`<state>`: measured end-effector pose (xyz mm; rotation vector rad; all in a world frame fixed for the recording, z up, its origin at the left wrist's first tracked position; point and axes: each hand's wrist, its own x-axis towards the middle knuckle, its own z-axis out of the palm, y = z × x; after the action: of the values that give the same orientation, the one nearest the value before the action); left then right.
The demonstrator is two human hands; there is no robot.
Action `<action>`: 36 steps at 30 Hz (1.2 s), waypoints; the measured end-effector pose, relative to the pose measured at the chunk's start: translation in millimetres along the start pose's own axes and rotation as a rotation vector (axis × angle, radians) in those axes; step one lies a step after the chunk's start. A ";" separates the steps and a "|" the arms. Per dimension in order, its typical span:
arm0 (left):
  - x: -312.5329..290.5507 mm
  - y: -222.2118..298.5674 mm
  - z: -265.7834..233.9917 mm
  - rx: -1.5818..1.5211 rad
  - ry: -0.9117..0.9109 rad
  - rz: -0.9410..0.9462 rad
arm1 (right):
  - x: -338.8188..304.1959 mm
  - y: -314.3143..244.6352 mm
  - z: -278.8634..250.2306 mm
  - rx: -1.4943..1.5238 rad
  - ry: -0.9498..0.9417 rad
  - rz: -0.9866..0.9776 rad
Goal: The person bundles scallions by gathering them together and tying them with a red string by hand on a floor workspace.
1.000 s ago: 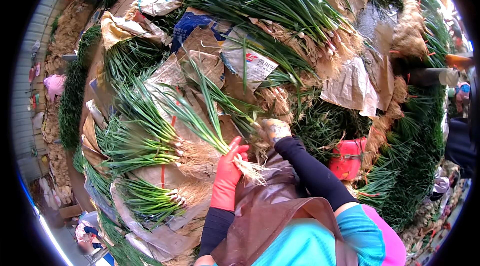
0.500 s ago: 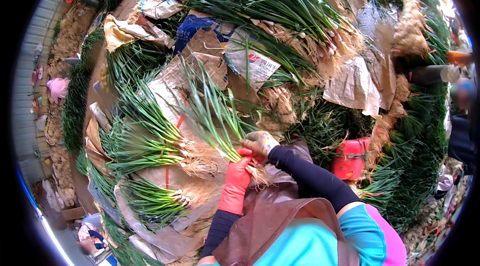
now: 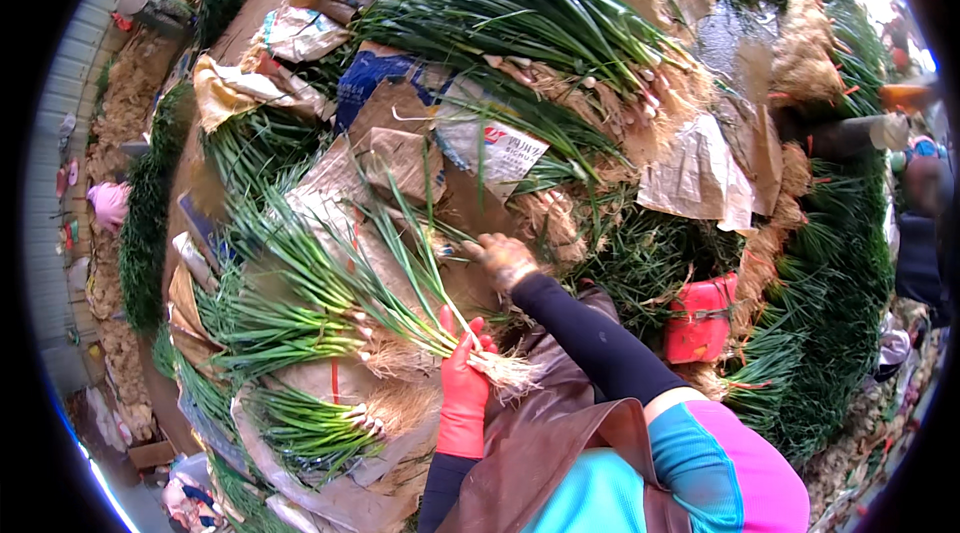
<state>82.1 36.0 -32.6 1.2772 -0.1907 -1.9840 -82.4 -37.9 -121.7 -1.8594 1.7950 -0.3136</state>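
Note:
My left hand (image 3: 464,369), in a red rubber glove, is wrapped round a small bunch of green onions (image 3: 432,333) near the white root ends. Their pale roots (image 3: 508,373) hang out over my brown apron, and the leaves slant up and to the left. My right hand (image 3: 507,261), in a soiled light glove, is a little farther off with its fingers drawn together beside some thin green leaves. What lies between those fingers is too small to make out. Left of my left hand, several sorted bunches of green onions (image 3: 300,323) lie on sacking, roots toward me.
A large heap of green onions (image 3: 530,13) lies at the far side on sacks and cardboard. Loose trimmed leaves (image 3: 650,253) and a red plastic container (image 3: 700,319) are to the right. More bundled greens (image 3: 835,303) form the right edge. Other people work at the rims.
My right hand has moved away from the bunch, left and slightly farther off. My left hand keeps its hold, and the bunch now tilts more to the left with its roots in fuller view.

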 end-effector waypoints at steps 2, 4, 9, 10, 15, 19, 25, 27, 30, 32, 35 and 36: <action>-1.8 1.5 1.3 -0.028 -0.006 0.001 | -40.6 28.1 3.3 0.043 0.089 0.002; 3.9 1.2 -4.2 -0.147 -0.066 -0.095 | -87.6 59.4 -0.8 -0.012 -0.032 0.056; 20.0 -0.7 14.8 -0.251 -0.304 -0.325 | -139.8 132.9 -15.2 -0.344 -1.013 0.476; 18.5 1.1 14.7 -0.233 -0.389 -0.328 | -117.4 129.3 -50.0 -0.244 -0.809 0.533; 22.0 6.6 77.4 0.128 -0.535 -0.233 | -36.9 147.4 -126.3 -0.201 0.632 0.388; 34.9 11.1 101.1 0.391 -0.475 -0.171 | 4.6 130.1 -174.9 0.159 0.076 0.447; 47.3 12.0 112.6 0.540 -0.479 -0.127 | 4.3 127.0 -195.6 0.650 -0.023 0.322; 54.5 6.4 116.2 0.569 -0.488 -0.116 | -2.8 114.6 -193.8 0.770 -0.084 0.329; 63.9 2.3 132.3 0.589 -0.470 -0.168 | -5.6 103.6 -179.1 0.816 -0.151 0.300; 68.0 3.9 142.5 0.516 -0.463 -0.202 | -12.0 97.5 -170.2 0.751 -0.164 0.268; 83.8 -1.2 151.0 0.525 -0.421 -0.230 | -25.3 107.1 -136.0 0.843 -0.112 0.115; 83.6 -1.0 155.3 0.487 -0.424 -0.207 | -30.6 107.8 -132.1 0.957 -0.043 0.082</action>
<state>-65.6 -59.2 -17.2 1.1766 -0.8180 -2.4708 -244.9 -33.3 -62.1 -1.0894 1.3083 -0.9017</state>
